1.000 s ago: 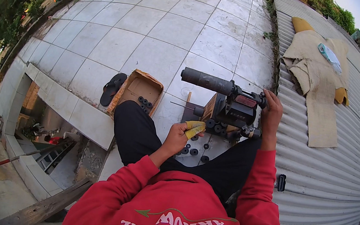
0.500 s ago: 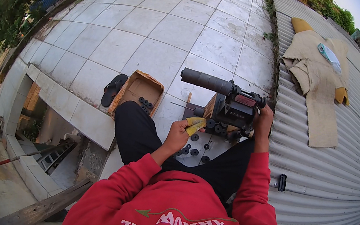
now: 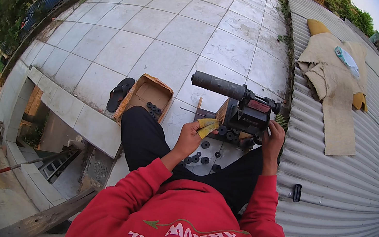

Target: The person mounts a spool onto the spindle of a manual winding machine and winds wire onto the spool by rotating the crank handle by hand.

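A dark machine point(image 3: 248, 120) with a long black cylinder point(image 3: 219, 85) on top stands on the tiles between my legs. My left hand point(image 3: 189, 137) is closed at its left side, with a worn yellow strip point(image 3: 207, 127) about the fingers. A black round piece point(image 3: 222, 130) shows just beyond those fingertips; whether I hold it cannot be made out. My right hand point(image 3: 273, 140) is at the machine's lower right side, fingers curled in; what they grip is hidden. Several small black rings point(image 3: 205, 145) lie on the tiles below the machine.
An open cardboard box point(image 3: 152, 91) with several black rings stands by my left knee, a black sandal point(image 3: 119, 94) beside it. At left the tiled edge drops to a lower level with a ladder point(image 3: 52, 166). Corrugated roofing point(image 3: 345, 191) with sacking point(image 3: 338, 121) lies right.
My right hand has come down from the knob at the machine's upper right to its lower side. My left hand and the yellow strip have hardly moved.
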### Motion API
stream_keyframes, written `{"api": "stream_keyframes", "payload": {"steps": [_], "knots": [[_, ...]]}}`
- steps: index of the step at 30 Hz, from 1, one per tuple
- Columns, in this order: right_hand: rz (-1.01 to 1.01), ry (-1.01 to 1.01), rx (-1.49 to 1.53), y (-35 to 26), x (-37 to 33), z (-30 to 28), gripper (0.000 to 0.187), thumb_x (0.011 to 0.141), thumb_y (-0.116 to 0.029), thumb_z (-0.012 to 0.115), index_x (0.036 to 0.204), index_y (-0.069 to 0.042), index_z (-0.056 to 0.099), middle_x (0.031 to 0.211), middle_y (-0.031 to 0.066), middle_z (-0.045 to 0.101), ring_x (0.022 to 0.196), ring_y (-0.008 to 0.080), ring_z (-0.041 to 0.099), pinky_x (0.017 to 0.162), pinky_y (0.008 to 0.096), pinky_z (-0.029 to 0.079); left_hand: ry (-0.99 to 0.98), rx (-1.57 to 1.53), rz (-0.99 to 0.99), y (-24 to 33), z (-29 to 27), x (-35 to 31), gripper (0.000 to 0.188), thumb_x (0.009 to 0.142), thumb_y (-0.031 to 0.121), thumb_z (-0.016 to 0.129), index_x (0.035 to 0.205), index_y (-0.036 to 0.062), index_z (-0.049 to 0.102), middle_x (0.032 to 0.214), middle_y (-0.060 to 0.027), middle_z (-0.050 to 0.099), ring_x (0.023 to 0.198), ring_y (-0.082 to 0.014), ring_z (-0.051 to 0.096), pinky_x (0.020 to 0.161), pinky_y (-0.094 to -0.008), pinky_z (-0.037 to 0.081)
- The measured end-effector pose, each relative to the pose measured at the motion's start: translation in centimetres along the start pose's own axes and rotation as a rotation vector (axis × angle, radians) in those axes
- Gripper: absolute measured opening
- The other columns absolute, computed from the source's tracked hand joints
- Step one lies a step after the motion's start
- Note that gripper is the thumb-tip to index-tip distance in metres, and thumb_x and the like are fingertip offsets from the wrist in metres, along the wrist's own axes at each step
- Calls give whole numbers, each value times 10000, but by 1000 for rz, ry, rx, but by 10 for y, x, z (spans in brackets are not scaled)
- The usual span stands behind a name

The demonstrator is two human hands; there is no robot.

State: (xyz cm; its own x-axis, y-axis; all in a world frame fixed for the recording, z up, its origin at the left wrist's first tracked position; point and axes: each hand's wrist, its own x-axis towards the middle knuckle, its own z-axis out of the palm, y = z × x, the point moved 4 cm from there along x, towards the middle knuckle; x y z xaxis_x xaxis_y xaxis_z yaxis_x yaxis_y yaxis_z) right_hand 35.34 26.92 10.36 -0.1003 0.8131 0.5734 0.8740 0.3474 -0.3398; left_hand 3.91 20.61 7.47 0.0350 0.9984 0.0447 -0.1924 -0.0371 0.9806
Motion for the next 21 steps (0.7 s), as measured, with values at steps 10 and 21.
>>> {"api": "stream_keyframes", "payload": {"steps": [10,21], "knots": [[-48,238,82,-23,-19,-21,385,867,82,760,1217,-76,792,1122,97,725,1146,324,671,1050,443,491,6,-5,3,4,3,2,258,1056,28,665,1287,-56,744,1092,-84,809,997,-112,736,917,-254,553],[-166,305,37,-36,5,-39,381,869,119,739,1208,-44,799,1157,104,738,1161,311,673,1074,450,491,31,32,7,7,1,7,284,1049,-4,643,1315,-56,731,1140,-110,812,1083,-139,735,1023,-285,537]]}}
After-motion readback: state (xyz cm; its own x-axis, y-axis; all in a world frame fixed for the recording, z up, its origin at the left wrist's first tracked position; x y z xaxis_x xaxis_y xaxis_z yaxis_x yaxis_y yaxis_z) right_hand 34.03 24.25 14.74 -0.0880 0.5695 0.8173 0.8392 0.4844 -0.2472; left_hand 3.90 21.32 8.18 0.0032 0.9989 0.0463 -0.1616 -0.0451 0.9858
